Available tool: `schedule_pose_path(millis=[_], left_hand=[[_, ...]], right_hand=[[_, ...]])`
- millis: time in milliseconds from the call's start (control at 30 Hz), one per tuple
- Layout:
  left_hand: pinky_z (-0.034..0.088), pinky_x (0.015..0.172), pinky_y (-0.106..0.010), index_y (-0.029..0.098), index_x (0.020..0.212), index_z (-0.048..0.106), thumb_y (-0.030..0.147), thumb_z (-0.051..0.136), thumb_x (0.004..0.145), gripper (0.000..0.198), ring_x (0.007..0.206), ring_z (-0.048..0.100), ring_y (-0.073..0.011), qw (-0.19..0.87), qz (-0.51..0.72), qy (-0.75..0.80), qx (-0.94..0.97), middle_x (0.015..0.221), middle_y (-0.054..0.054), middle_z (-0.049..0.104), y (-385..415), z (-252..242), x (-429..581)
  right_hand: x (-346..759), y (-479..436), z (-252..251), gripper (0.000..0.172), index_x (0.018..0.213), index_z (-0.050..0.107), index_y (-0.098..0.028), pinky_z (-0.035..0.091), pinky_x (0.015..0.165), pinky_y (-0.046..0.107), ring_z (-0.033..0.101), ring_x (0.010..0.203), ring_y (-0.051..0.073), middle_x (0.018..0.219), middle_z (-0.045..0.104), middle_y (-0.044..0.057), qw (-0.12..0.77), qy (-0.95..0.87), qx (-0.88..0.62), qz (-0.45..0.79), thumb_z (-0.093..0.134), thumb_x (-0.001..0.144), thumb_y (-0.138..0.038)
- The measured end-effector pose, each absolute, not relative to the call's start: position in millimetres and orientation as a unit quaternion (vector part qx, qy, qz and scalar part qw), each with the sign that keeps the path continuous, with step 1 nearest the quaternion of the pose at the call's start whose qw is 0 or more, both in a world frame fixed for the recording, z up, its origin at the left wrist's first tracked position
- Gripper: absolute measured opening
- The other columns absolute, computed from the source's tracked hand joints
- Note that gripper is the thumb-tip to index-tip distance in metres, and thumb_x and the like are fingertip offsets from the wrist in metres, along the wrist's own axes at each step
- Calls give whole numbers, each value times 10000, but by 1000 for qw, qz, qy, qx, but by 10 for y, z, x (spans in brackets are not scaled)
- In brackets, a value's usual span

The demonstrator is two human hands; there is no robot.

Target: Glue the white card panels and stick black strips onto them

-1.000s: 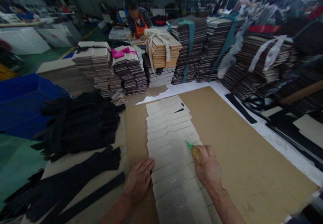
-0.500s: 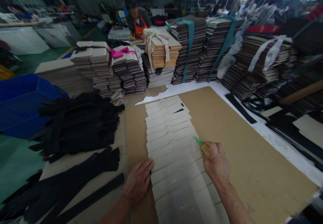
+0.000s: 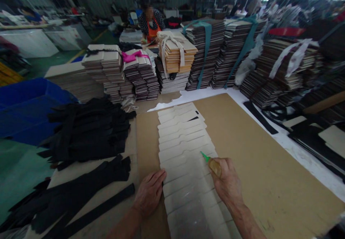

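Green-tipped bottle (image 3: 215, 167) inside right grip (image 3: 228, 182), seemingly over pale pieces (image 3: 185, 137).

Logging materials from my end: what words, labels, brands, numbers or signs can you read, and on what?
None can be read in this view.
Green-tipped bottle in the right hand: no lettering discernible.
Pale overlapping pieces: no text visible.
Brown board: faint small marks, not legible as text.
Background stacks: any markings too small or blurred.
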State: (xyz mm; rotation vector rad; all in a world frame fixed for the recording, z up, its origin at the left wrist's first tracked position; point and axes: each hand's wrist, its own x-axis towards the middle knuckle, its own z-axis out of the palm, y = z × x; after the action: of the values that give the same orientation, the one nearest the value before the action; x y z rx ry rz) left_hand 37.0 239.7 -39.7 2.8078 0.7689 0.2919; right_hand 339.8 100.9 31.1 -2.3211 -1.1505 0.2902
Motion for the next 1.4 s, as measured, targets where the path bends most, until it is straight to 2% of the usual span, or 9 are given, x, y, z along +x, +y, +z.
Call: schedule_pose_path(millis=[200, 400, 567, 667, 767, 900, 967, 1100, 1400], left_hand=[[471, 1026, -394, 214, 1377, 481, 126, 423, 924, 464, 1201, 517, -202, 111, 102, 265, 952, 1391, -42, 539, 2392, -367, 384], [467, 1031, -407, 220, 1387, 468, 123, 422, 921, 479, 1212, 509, -210, 112, 94, 271, 951, 1406, -39, 525, 2381, -418, 363], [463, 1035, -412, 235, 1397, 452, 132, 423, 924, 485, 1225, 490, -214, 114, 88, 273, 951, 1422, -20, 510, 2371, -412, 357], [469, 1024, -434, 235, 1403, 443, 129, 420, 923, 492, 1218, 488, -228, 112, 83, 280, 950, 1422, -23, 506, 2361, -388, 362], [484, 999, -432, 227, 1389, 461, 130, 418, 925, 475, 1196, 498, -235, 111, 79, 289, 947, 1401, -38, 519, 2341, -376, 361], [482, 999, -423, 237, 1390, 460, 135, 423, 927, 475, 1182, 503, -231, 114, 73, 295, 946, 1377, -42, 534, 2324, -385, 363], [477, 1006, -429, 241, 1393, 457, 142, 427, 928, 477, 1184, 502, -235, 117, 72, 295, 946, 1374, -41, 539, 2328, -395, 369], [473, 1014, -426, 239, 1399, 450, 141, 422, 930, 479, 1196, 496, -234, 122, 71, 292, 946, 1384, -33, 536, 2348, -407, 372], [473, 1016, -426, 240, 1400, 447, 137, 411, 931, 482, 1187, 506, -228, 128, 75, 286, 947, 1387, -26, 538, 2341, -397, 362]], right_hand=[[3413, 1039, 306, 203, 1082, 548, -271, 485, 715, 357, 571, 909, 231, 1073, 551, 48, 260, -402, -875, 74, 512, 884, -299], [3300, 1079, 301, 214, 1088, 549, -290, 494, 761, 332, 573, 929, 211, 1056, 545, 39, 282, -466, -830, 120, 516, 878, -267], [3394, 1029, 276, 225, 1080, 548, -269, 473, 694, 346, 572, 866, 220, 1074, 545, 46, 273, -409, -868, 65, 523, 870, -347], [3358, 1012, 254, 235, 1086, 547, -271, 472, 715, 351, 571, 888, 220, 1073, 537, 41, 286, -419, -857, 93, 511, 873, -363], [3329, 1027, 213, 267, 1081, 553, -262, 472, 755, 357, 572, 914, 219, 1061, 536, 38, 325, -415, -841, 124, 546, 849, -393], [3516, 1130, 149, 371, 1040, 567, -214, 460, 830, 389, 558, 947, 240, 1007, 548, 51, 422, -355, -830, 85, 626, 774, -467], [3662, 1214, 125, 398, 1035, 570, -200, 452, 843, 396, 551, 949, 243, 1015, 545, 56, 438, -338, -831, 63, 641, 756, -475], [3858, 1361, 85, 385, 1046, 559, -195, 446, 858, 409, 527, 965, 247, 1022, 528, 59, 407, -342, -846, 42, 625, 753, -437], [3849, 1439, 118, 308, 1057, 562, -219, 463, 777, 384, 540, 915, 231, 1025, 509, 50, 333, -411, -846, 72, 558, 807, -399]])
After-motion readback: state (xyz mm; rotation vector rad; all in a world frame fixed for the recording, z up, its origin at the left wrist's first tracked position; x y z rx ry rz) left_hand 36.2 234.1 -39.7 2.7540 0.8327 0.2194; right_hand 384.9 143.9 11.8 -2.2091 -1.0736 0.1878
